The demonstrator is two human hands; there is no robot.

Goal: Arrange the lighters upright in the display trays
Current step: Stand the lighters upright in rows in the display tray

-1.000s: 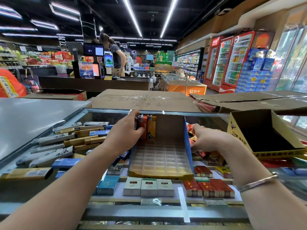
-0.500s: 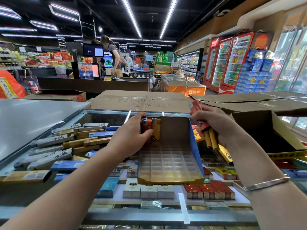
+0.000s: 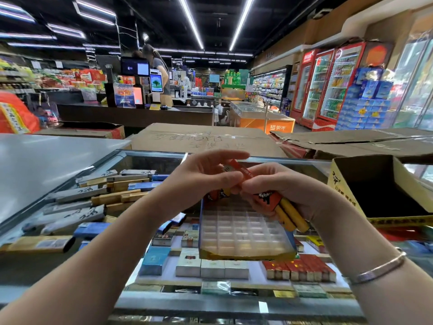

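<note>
Both hands meet above the far end of the display tray, and they hide most of its back row. Only the tops of a few orange lighters standing there peek out under the left hand; how many stand behind, hard to tell. The left hand's thumb and forefinger pinch one orange lighter, which lies tilted, its near end buried in the right hand. The right hand is curled round a bundle of lighters; yellow and orange barrels poke out below the palm, right over the tray's right wall. The count is lost inside the fist. The tray's clear grid of cells shows bare toward its near edge. The tray sits on the glass counter, cigarette packs showing just past its front lip. Right of the tray an open cardboard box is cut off by the frame edge.
</note>
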